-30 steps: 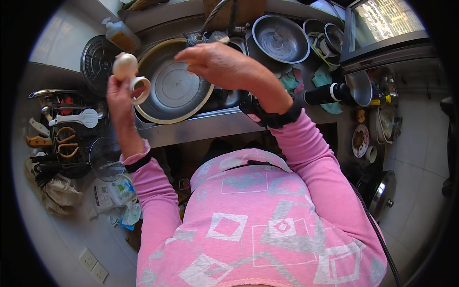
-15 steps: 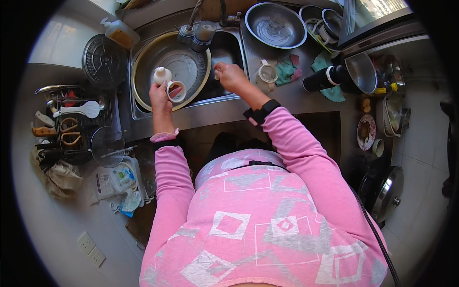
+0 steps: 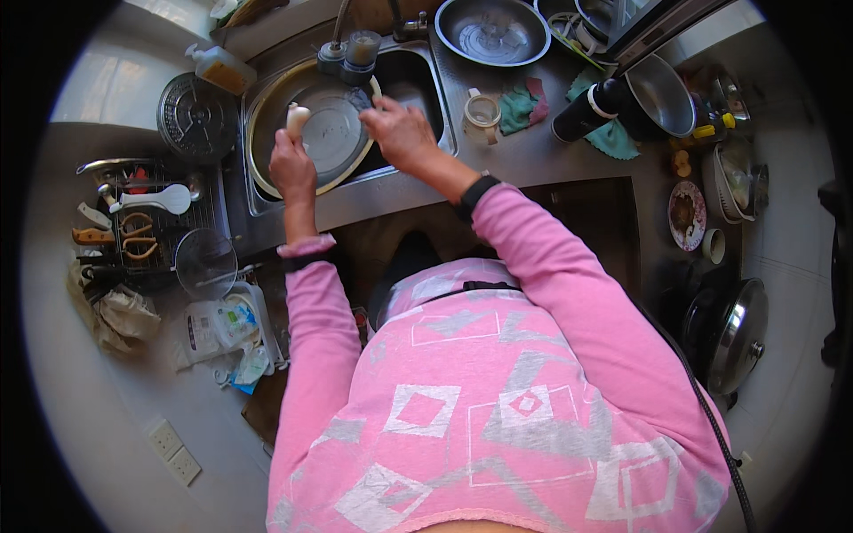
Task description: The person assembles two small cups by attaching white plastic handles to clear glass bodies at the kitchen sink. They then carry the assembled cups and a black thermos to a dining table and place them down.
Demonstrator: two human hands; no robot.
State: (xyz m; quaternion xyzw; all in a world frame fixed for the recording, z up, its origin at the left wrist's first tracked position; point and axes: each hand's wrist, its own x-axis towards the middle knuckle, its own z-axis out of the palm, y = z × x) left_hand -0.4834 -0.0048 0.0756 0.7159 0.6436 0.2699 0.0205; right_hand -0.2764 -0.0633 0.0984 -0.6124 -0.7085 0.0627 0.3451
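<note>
Head view: steel sink (image 3: pixel 418 75) lies under both hands, sunk in the desk (image 3: pixel 533 155). Inside it a large round pan (image 3: pixel 329 133) with a pale rim fills the basin, below the fingers of both hands. Left hand (image 3: pixel 291 167) is closed around a small white cup (image 3: pixel 296 118), held over the pan's left part. Right hand (image 3: pixel 400 133) is just right of it, fingers curled together over the pan's middle, pinching something dark; what it is cannot be told. Beyond both hands the tap (image 3: pixel 342 49) reaches over the basin.
</note>
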